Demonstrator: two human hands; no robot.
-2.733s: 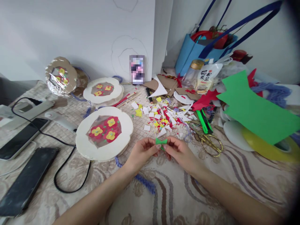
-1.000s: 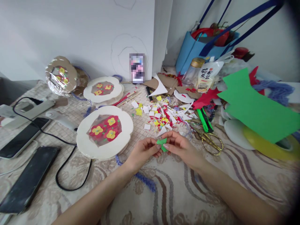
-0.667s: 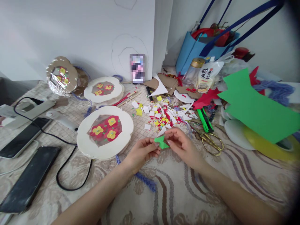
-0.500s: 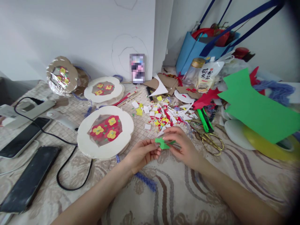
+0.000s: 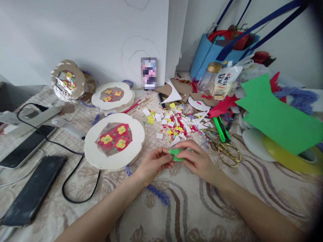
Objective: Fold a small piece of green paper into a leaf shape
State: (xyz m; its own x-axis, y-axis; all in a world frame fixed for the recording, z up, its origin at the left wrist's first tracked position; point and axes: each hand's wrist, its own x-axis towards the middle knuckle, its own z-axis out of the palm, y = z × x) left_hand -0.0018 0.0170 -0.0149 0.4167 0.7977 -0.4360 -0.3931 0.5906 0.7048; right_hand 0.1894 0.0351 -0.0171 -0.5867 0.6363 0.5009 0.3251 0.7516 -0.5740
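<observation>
Both hands meet over the front of the table around a small piece of green paper (image 5: 177, 155). My left hand (image 5: 156, 165) pinches its left edge between thumb and fingers. From the right, my right hand (image 5: 197, 160) grips the same paper, its fingers closed over the right part and hiding some of it. Just beyond the hands lies a heap of white, yellow and red paper scraps (image 5: 180, 122). To the left is a white scalloped disc (image 5: 90, 143) with red and yellow flowers in its middle. Gold-handled scissors (image 5: 230, 155) rest right of my right hand.
A green cutter (image 5: 219, 130) lies behind the scissors. A large green paper sheet (image 5: 280, 114) covers tape rolls at the right. Phones (image 5: 34, 190) and a black cable (image 5: 63, 188) occupy the left. A blue braided cord (image 5: 157, 195) lies beneath my left wrist. A blue bag (image 5: 202, 55) stands behind.
My right hand's fingers have closed further over the green paper and come nearer my left fingers. The left hand keeps its pinch. The view has shifted very slightly.
</observation>
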